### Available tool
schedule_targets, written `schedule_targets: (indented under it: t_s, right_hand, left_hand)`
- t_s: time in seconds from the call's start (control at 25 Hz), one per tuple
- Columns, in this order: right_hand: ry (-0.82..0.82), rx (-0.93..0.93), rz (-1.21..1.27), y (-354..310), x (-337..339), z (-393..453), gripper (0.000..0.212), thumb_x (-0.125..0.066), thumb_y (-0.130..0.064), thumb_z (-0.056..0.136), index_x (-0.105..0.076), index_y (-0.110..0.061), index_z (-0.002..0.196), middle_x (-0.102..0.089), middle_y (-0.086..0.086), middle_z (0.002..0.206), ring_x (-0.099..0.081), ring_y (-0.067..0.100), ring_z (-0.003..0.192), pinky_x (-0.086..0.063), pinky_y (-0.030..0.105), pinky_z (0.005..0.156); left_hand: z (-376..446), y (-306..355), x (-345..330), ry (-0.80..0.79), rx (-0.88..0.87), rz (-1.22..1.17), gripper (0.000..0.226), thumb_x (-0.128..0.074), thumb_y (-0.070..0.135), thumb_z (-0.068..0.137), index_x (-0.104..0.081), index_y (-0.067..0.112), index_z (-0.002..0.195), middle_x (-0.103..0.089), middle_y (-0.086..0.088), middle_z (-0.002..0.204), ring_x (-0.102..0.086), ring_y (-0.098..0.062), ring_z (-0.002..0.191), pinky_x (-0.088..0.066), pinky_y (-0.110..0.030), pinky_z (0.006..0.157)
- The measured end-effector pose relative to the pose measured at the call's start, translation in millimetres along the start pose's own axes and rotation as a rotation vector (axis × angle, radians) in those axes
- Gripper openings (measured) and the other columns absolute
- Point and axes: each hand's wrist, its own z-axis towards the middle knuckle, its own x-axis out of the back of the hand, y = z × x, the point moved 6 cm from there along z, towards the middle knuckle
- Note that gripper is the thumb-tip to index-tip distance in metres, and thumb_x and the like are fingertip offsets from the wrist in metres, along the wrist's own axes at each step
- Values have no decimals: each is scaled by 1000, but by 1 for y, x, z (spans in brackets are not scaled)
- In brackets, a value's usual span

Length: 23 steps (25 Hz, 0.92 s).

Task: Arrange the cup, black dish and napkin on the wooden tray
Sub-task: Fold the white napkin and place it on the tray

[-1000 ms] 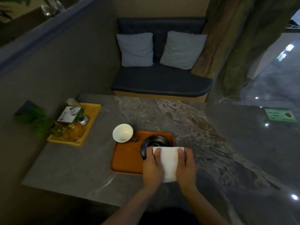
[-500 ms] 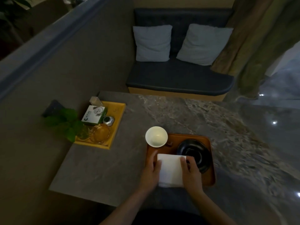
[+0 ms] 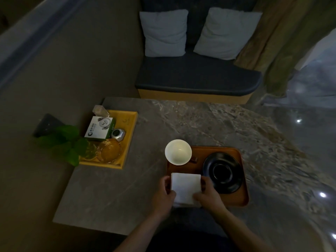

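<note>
A wooden tray (image 3: 243, 182) lies on the stone table near its front edge. A white cup (image 3: 178, 151) stands at the tray's far left corner. A black dish (image 3: 222, 172) sits on the tray's right half. A folded white napkin (image 3: 185, 188) rests on the tray's near left part, overhanging the front edge. My left hand (image 3: 163, 195) grips the napkin's left side. My right hand (image 3: 207, 195) grips its right side and lower corner, close to the dish.
A yellow tray (image 3: 130, 135) at the table's left holds a green-and-white box, a small metal jar and glass dishes. A green plant (image 3: 63, 142) sits beside it. A dark bench with two pillows (image 3: 198, 33) stands behind the table.
The napkin and both hands have shifted from over the black dish to the tray's near left part. The view has swung, so the tray appears further right.
</note>
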Motion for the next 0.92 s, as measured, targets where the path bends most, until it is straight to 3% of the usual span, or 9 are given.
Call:
schedule_targets:
  t_s: [0.08,0.24,0.36,0.56,0.72,0.92]
  right_hand:
    - [55,40,-72,-2,-4,5,68,-66,-4,82,-36,-20,141,-50,7,139,-49,26,126,-49,51,100]
    - [152,87,-277,-7,-8,14,69,-64,-10,85,-34,-20,146,-47,6,144,-46,23,130,-44,42,105]
    - [162,92,-362,-5,-10,17,68,-61,-13,87,-31,-21,148,-43,8,147,-46,23,130,-43,37,101]
    - [197,134,-419,-4,-14,16,57,-56,-15,91,-34,-25,143,-46,6,140,-53,20,118,-47,29,86]
    - [214,145,-440,-2,-16,12,58,-55,-19,93,-30,-27,145,-46,5,135,-54,14,107,-42,22,77]
    - [210,191,-654,3,-15,10,66,-53,-33,94,-18,-24,150,-43,5,135,-53,16,112,-51,27,83]
  left_hand:
    - [6,1,2,48,-6,67,52,-59,8,91,-43,30,135,-53,0,138,-52,-17,120,-52,-30,87]
    - [13,4,0,77,20,146,54,-60,12,91,-41,29,138,-54,0,137,-55,-19,118,-54,-37,91]
    - [15,5,-2,96,-28,235,58,-64,17,89,-39,28,140,-54,0,138,-55,-18,119,-51,-34,93]
    - [15,4,-5,138,-78,435,63,-67,34,88,-35,32,143,-50,3,143,-51,-17,126,-49,-40,101]
    - [13,8,-3,171,-214,598,65,-66,42,87,-34,33,143,-47,6,142,-48,-14,126,-48,-34,98]
    - [9,9,2,161,-399,808,61,-59,53,86,-35,34,138,-49,7,128,-45,-12,114,-48,-29,88]
